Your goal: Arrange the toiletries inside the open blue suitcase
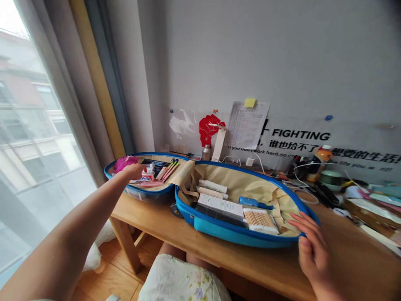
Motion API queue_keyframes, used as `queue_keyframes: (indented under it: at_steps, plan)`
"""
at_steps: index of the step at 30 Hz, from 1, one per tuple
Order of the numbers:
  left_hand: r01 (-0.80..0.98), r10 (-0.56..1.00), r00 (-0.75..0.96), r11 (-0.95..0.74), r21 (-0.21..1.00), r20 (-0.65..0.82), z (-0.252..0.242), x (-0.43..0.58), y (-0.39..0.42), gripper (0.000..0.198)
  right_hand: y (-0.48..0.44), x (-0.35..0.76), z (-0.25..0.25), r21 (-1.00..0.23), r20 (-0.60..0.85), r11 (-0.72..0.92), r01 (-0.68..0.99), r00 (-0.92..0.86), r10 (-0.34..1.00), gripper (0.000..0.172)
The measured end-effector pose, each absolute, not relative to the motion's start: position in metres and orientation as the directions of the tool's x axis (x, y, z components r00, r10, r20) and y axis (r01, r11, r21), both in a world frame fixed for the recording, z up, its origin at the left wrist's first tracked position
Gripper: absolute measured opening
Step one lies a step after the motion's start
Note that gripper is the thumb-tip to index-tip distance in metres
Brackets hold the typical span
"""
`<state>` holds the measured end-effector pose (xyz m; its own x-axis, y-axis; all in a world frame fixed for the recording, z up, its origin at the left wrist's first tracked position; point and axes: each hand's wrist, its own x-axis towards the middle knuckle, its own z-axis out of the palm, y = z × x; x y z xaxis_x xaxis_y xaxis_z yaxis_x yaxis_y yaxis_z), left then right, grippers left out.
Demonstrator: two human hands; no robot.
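Note:
A blue suitcase [246, 244] lies opened out on the wooden desk. My left hand [134, 170] reaches into its left half, beside a white and red toothpaste-like pack [148, 176]; its fingers are mostly hidden. A pink mesh puff [125, 163] and several slim pink sticks [171, 170] lie in that half. My right hand [312, 243] rests at the right half's rim, fingers stretched across it and thumb outside. Inside that half are a pack of cotton swabs [260, 219], a white box [219, 204], a small blue bottle [251, 201] and white tubes [212, 185].
Behind the suitcase stand a silver bottle [206, 153] and an upright white lamp-like stand [219, 143]. Cables, an orange-topped bottle [321, 157], a green jar [331, 177] and papers crowd the desk's right side. A curtained window is at the left.

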<state>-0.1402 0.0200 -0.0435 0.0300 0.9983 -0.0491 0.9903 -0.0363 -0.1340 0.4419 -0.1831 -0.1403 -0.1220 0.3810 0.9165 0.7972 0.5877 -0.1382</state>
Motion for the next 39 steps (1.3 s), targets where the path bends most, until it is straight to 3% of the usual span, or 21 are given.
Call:
queue_keyframes:
  at_steps: [12,19,28,31,39]
  plan:
    - [0.982,0.996,0.059,-0.070,-0.174,-0.070,-0.055,-0.156,0.030,0.048,-0.184,0.441,-0.140,-0.142,0.917,0.591,0.794,-0.119,0.381,0.036]
    - [0.954,0.991,0.106,-0.124,-0.272,-0.080,-0.047,-0.147,0.026,0.035,-0.185,0.439,-0.138,-0.129,0.920,0.583,0.802,-0.124,0.373,0.036]
    - [0.963,0.992,0.107,-0.120,-0.240,-0.068,-0.047,-0.153,0.019,0.034,-0.184,0.441,-0.141,-0.168,0.916,0.599,0.783,-0.101,0.389,0.036]
    - [0.956,0.984,0.159,-0.173,-0.238,-0.078,-0.046,-0.150,0.018,0.039,-0.184,0.440,-0.140,-0.154,0.916,0.587,0.795,-0.107,0.386,0.036]
    - [0.946,0.978,0.193,-0.206,-0.249,-0.079,-0.046,-0.145,0.019,0.030,-0.184,0.441,-0.139,-0.116,0.916,0.588,0.801,-0.142,0.374,0.036]
